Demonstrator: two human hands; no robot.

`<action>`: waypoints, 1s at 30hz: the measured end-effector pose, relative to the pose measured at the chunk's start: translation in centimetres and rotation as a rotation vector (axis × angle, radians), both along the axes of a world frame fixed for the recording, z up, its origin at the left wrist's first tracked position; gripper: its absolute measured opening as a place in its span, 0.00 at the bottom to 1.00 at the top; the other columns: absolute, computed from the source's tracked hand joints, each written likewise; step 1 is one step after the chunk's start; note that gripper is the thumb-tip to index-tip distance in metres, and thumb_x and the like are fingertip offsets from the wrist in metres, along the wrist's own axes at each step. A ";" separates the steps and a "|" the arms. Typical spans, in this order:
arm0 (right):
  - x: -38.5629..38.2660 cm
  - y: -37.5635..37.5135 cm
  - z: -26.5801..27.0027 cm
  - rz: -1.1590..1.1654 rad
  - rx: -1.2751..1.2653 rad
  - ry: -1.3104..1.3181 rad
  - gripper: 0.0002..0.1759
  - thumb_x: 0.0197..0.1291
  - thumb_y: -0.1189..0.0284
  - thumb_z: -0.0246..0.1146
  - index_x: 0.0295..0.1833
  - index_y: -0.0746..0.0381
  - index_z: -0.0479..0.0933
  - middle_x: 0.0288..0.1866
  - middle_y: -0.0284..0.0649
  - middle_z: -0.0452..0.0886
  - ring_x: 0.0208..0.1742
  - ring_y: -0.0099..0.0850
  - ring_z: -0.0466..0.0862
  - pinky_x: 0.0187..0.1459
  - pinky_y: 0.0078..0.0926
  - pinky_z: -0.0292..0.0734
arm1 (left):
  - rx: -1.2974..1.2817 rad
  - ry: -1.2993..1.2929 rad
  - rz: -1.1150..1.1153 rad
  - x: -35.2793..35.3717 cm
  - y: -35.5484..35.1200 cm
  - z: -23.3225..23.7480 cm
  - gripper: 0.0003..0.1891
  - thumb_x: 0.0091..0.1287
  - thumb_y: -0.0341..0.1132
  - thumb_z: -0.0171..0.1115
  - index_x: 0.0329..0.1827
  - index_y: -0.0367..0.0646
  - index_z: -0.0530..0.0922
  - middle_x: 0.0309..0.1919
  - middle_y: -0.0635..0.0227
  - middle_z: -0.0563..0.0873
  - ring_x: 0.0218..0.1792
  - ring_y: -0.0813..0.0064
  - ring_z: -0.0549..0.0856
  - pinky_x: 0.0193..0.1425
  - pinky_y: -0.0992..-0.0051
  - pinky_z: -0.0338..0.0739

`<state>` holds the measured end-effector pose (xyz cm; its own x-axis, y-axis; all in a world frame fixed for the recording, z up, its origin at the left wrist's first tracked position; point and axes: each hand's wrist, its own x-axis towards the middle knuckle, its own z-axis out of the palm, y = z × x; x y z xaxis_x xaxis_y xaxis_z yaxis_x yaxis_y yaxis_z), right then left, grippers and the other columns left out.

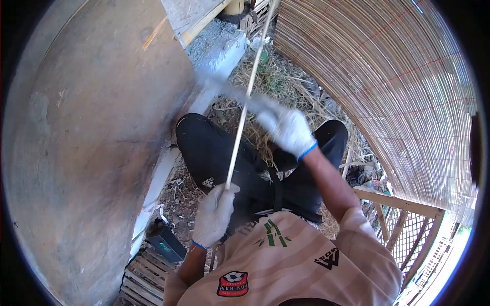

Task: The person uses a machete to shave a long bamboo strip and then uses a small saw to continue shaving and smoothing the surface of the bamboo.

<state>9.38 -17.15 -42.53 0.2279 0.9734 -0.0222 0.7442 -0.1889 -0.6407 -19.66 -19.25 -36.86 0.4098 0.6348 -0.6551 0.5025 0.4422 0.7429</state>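
- The strip (245, 107), thin and pale, runs from your lap up and away past the top of the view. It rests on nothing and is held in the air above your knees.
- Your left hand (215, 211), gloved, is closed in a fist round the strip's near end.
- Your right hand (287, 130), also gloved, is curled shut on a knife (229, 89). The blade is blurred with motion and crosses the strip about midway up.
- To my eye the knife is paring the strip. Lay the blade shallow and stroke away from your body and your left hand. Grip the near end firmly so the strip does not whip.
- Your legs (214, 148), in dark trousers, lie right under the stroke, so a slip there is the risk to mind.
- Dry shavings (286, 86) cover the ground ahead. A concrete wall (87, 143) rises on your left and a woven mat (398, 86) on your right.
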 end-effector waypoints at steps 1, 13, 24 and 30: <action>1.4 0.9 0.8 -0.148 -0.121 0.058 0.34 0.77 0.44 0.59 0.77 0.55 0.75 0.45 0.57 0.89 0.49 0.57 0.90 0.50 0.51 0.85 | -0.042 -0.062 0.039 -0.5 -0.8 -0.5 0.20 0.85 0.44 0.52 0.60 0.36 0.82 0.22 0.79 0.73 0.21 0.88 0.70 0.25 0.79 0.63; -3.6 -6.2 1.0 0.425 -0.093 0.112 0.30 0.65 0.57 0.72 0.69 0.55 0.78 0.51 0.47 0.87 0.49 0.50 0.90 0.49 0.45 0.88 | -0.128 -0.152 0.029 2.0 -0.1 -3.9 0.18 0.87 0.45 0.52 0.54 0.38 0.82 0.21 0.77 0.73 0.21 0.85 0.72 0.25 0.76 0.65; -4.1 -5.8 -4.4 0.294 0.082 -0.067 0.10 0.54 0.67 0.70 0.43 0.54 0.83 0.32 0.43 0.84 0.38 0.48 0.88 0.40 0.49 0.83 | 0.569 0.007 -0.388 1.1 -1.1 -7.5 0.16 0.84 0.43 0.54 0.52 0.38 0.82 0.31 0.57 0.85 0.31 0.57 0.85 0.43 0.54 0.78; 2.0 -1.5 -4.7 -0.224 -0.218 0.006 0.16 0.72 0.62 0.61 0.56 0.59 0.84 0.37 0.58 0.89 0.42 0.59 0.89 0.47 0.58 0.84 | -0.022 -0.108 -0.016 2.6 -1.5 -2.5 0.11 0.86 0.41 0.54 0.53 0.44 0.80 0.22 0.85 0.69 0.19 0.93 0.66 0.21 0.83 0.59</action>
<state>11.41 -18.63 -47.24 0.4355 0.8712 -0.2266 0.6649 -0.4810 -0.5714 -17.03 -20.75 -39.35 0.4883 0.6134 -0.6207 0.4273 0.4521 0.7830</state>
